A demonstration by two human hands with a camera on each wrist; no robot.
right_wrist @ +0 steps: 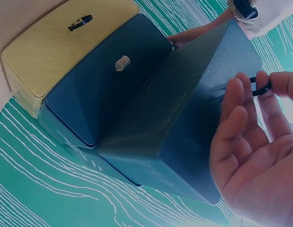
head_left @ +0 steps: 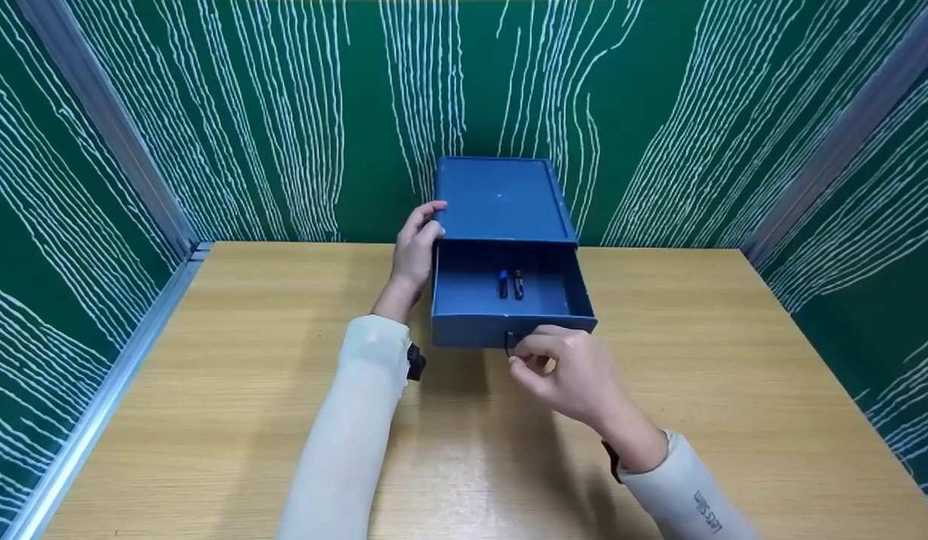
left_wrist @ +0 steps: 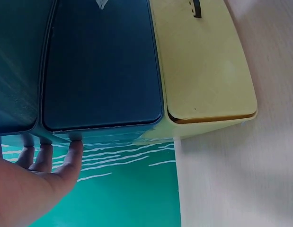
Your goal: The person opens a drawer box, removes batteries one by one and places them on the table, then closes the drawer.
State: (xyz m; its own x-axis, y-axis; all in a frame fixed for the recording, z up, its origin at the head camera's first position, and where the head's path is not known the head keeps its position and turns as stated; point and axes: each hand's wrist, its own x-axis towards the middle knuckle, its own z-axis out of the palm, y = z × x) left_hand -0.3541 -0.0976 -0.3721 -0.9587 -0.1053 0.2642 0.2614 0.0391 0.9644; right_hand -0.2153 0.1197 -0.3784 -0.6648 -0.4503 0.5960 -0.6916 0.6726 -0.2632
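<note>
A blue drawer cabinet stands against the back wall, its top drawer pulled far out. Inside the drawer lie two short pens, a blue-capped one beside a dark one. My left hand rests against the cabinet's left side near the top edge; its extended fingers touch the side wall in the left wrist view. At the drawer front, my right hand pinches the small black handle between thumb and fingers.
Beneath the pulled-out drawer are a closed dark blue drawer with a pale knob and a closed yellow drawer with a black handle. The wooden table is bounded by green, white-lined walls.
</note>
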